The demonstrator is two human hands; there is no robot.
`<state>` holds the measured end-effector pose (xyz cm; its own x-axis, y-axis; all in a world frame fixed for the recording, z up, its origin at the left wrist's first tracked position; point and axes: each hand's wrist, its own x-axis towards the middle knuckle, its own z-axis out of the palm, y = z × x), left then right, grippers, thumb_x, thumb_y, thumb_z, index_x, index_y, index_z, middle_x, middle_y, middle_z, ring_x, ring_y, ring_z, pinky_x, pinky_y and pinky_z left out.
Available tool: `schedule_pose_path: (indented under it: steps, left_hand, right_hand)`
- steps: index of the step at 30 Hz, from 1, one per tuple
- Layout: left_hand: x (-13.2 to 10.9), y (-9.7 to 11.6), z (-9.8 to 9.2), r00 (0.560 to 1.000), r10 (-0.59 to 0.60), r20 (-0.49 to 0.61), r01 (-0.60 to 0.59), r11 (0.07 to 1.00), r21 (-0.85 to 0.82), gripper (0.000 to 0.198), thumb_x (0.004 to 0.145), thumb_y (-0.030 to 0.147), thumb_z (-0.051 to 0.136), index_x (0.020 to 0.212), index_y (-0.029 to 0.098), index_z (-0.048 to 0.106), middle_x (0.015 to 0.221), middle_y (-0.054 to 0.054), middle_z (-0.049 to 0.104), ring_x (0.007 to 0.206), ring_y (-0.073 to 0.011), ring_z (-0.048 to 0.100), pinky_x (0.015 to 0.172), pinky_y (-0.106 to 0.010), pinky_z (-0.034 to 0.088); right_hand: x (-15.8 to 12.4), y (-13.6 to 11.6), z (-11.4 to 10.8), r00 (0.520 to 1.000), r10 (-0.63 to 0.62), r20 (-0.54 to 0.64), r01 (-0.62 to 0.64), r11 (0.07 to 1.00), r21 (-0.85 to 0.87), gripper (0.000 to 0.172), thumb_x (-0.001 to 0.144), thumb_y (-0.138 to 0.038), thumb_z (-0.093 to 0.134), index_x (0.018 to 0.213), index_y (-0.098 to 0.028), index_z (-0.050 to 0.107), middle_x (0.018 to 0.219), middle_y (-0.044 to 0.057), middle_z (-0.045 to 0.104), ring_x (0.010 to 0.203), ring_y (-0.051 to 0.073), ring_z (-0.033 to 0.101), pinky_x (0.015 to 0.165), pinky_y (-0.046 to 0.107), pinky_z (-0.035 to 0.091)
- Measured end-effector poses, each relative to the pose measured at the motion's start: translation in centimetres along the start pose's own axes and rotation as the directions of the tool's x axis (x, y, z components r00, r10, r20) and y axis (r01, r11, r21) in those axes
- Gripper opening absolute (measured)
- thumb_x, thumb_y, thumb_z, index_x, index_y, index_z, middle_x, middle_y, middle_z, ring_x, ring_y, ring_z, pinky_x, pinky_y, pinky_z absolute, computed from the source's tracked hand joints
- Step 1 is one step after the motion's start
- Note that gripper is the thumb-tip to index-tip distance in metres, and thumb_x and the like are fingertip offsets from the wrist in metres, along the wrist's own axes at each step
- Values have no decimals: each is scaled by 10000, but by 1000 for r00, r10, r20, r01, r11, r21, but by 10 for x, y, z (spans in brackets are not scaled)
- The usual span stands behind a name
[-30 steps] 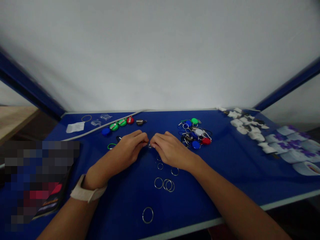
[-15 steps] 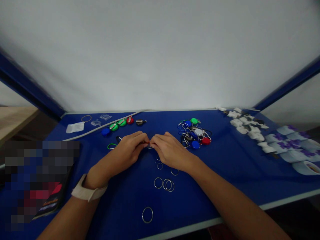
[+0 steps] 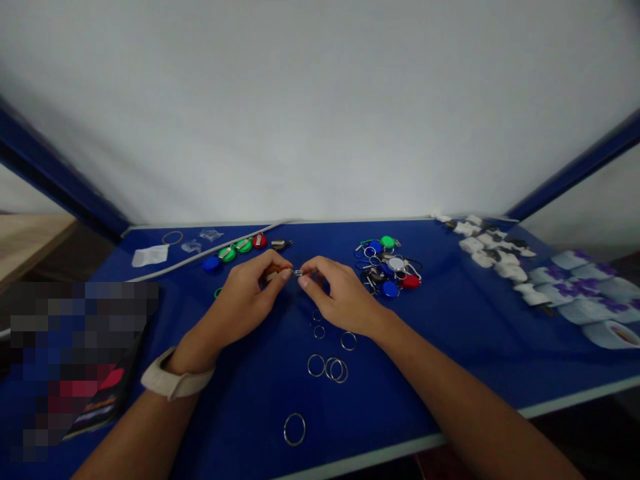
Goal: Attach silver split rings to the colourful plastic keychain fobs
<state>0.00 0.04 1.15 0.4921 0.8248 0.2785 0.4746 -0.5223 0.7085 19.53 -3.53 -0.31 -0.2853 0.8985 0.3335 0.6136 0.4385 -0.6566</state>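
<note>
The grip of our left hand (image 3: 245, 293) and right hand (image 3: 345, 293) is narrow, pinching a small metal piece (image 3: 298, 273) between them over the blue worktop (image 3: 450, 327). Nearer lie loose metal rings (image 3: 325, 366); farther right, piled coloured discs and clips (image 3: 397, 264); farther left, a row of discs (image 3: 243, 245).

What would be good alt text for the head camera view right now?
A person's left hand and right hand pinch a small metal piece between them over a blue table. Metal rings lie nearer the camera; a row of coloured discs sits beyond the left hand, and a disc pile lies right of the right hand.
</note>
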Motion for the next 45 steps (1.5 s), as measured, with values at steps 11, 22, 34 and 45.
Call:
schedule_pose_path:
  steps: [11,22,34,45]
  left_hand:
    - [-2,5,6,980,17,200,-16,1000,-11,188,982,304,479,904,179,596,747,12,629,643,-132,558,610,-263,396]
    - [-1,0,5,998,52,25,-53,998,33,151,965,282,516,941,172,618,805,-20,675,702,-152,610,660,-269,442]
    - [-1,1,7,995,62,-83,-57,997,53,140,950,289,542,910,175,613,796,-21,674,679,-141,597,641,-255,458]
    - [-2,1,9,992,104,77,-109,992,63,123,944,247,549,892,172,632,762,0,657,650,-126,579,620,-245,420]
  right_hand:
    - [2,1,4,978,136,-161,-84,952,293,96,938,-266,534,961,-188,586,773,8,689,689,131,637,646,273,467]
    - [0,2,-2,990,-129,-51,127,991,-41,172,987,-208,448,1013,-184,617,935,52,698,845,164,629,807,332,454]
    - [5,-1,4,954,263,144,-300,850,433,264,959,-371,506,802,-171,578,742,16,662,524,79,512,509,235,396]
    - [3,4,8,972,156,-176,-95,945,312,57,915,-239,580,919,-194,615,796,15,685,692,131,625,664,285,485]
